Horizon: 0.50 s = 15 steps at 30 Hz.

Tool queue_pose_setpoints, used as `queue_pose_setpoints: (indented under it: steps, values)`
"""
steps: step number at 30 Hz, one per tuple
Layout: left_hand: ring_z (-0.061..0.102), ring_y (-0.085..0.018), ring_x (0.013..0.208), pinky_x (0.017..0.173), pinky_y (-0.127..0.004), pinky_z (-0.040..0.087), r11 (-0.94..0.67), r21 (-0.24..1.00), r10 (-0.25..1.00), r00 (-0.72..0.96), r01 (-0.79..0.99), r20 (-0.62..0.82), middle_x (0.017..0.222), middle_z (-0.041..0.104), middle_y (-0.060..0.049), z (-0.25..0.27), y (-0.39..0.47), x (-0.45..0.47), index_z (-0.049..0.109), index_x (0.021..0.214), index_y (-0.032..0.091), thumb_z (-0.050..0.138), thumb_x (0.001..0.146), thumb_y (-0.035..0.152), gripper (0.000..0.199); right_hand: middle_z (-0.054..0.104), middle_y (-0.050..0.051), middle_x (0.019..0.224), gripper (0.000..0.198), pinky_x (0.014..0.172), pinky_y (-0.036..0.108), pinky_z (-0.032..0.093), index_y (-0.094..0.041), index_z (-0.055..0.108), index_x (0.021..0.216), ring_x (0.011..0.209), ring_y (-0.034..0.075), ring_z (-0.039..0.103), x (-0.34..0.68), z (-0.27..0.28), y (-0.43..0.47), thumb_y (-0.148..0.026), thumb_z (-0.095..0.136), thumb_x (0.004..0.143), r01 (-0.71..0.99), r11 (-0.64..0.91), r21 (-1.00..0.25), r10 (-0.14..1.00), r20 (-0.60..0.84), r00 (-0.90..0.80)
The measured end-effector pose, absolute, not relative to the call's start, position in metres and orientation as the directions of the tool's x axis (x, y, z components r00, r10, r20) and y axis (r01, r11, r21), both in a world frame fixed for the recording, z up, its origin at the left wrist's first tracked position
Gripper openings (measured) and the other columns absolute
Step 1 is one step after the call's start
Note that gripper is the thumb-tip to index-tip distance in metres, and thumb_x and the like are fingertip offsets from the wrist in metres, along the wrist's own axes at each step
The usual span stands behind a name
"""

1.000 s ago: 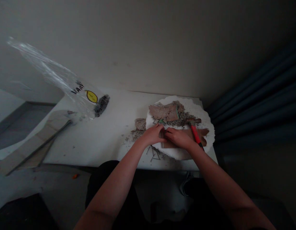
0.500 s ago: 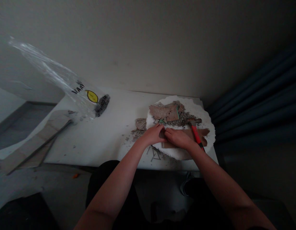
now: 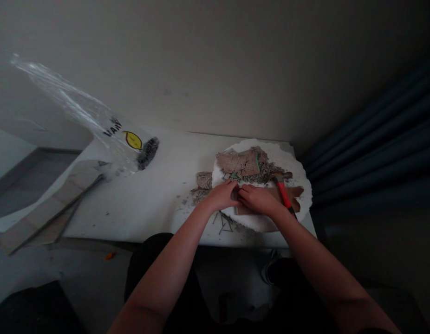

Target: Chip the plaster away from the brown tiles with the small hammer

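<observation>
My left hand (image 3: 223, 195) and my right hand (image 3: 257, 200) meet over the left end of a flat brown board (image 3: 246, 210). The fingers of both hands are bent and drawn together; whatever they pinch is hidden. The board lies on a white, ragged-edged round slab (image 3: 296, 162). Across the board's right part rests a hammer (image 3: 284, 195) with a red and black handle. Just beyond my fingers lie a cracked, mesh-textured brown piece (image 3: 237, 162) and grey crumbs (image 3: 263, 175). Several loose nails (image 3: 226, 227) are on the table near my left wrist.
A clear plastic bag (image 3: 133, 139) with dark contents stands on the white table (image 3: 159, 195). Long flat strips (image 3: 75, 181) overhang the table's left end, a dark rod on them. Another rough chunk (image 3: 204, 180) sits left of the slab. A dark curtain (image 3: 375, 130) hangs at right.
Almost nothing differs. My hands stay in the same place with the fingers together, and the board, hammer and crumbs have not visibly moved.
</observation>
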<state>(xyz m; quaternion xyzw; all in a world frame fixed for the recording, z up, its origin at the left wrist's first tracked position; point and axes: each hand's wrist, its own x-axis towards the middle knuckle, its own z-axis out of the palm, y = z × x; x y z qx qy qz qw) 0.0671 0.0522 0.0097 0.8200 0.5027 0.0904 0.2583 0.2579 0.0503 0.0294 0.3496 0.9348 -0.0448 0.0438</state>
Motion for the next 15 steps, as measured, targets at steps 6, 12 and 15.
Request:
queue_pose_setpoints:
  steps: [6,12,15]
  values:
    - [0.059,-0.023,0.102,0.087,-0.035,0.048,-0.372,0.534,0.870,0.486,0.759,-0.086,0.115,0.058,-0.007,0.0088,0.0517,0.0662,0.051,0.107,0.021,0.069,0.070,0.048,0.049,0.066,0.015,0.108,0.024,0.074,0.032,0.045,-0.012,0.056,0.114,0.096,0.026,0.062,0.2522,0.0267,0.0493,-0.028,0.045,0.100,0.732,0.676,-0.085,0.716,-0.162,-0.679]
    - [0.059,-0.023,0.102,0.086,-0.035,0.048,-0.363,0.538,0.870,0.483,0.761,-0.097,0.114,0.058,-0.007,0.0098,0.0521,0.0665,0.051,0.107,0.022,0.070,0.070,0.047,0.049,0.068,0.013,0.108,0.024,0.073,0.031,0.045,-0.013,0.057,0.112,0.093,0.025,0.064,0.2528,0.0292,0.0516,-0.028,0.044,0.099,0.722,0.682,-0.120,0.706,-0.152,-0.692]
    - [0.059,-0.023,0.101,0.085,-0.034,0.048,-0.367,0.537,0.870,0.484,0.759,-0.089,0.114,0.058,-0.007,0.0084,0.0522,0.0663,0.051,0.107,0.022,0.069,0.070,0.046,0.048,0.068,0.013,0.109,0.025,0.073,0.032,0.045,-0.013,0.057,0.115,0.092,0.025,0.065,0.2519,0.0297,0.0524,-0.027,0.043,0.099,0.715,0.689,-0.121,0.696,-0.167,-0.699]
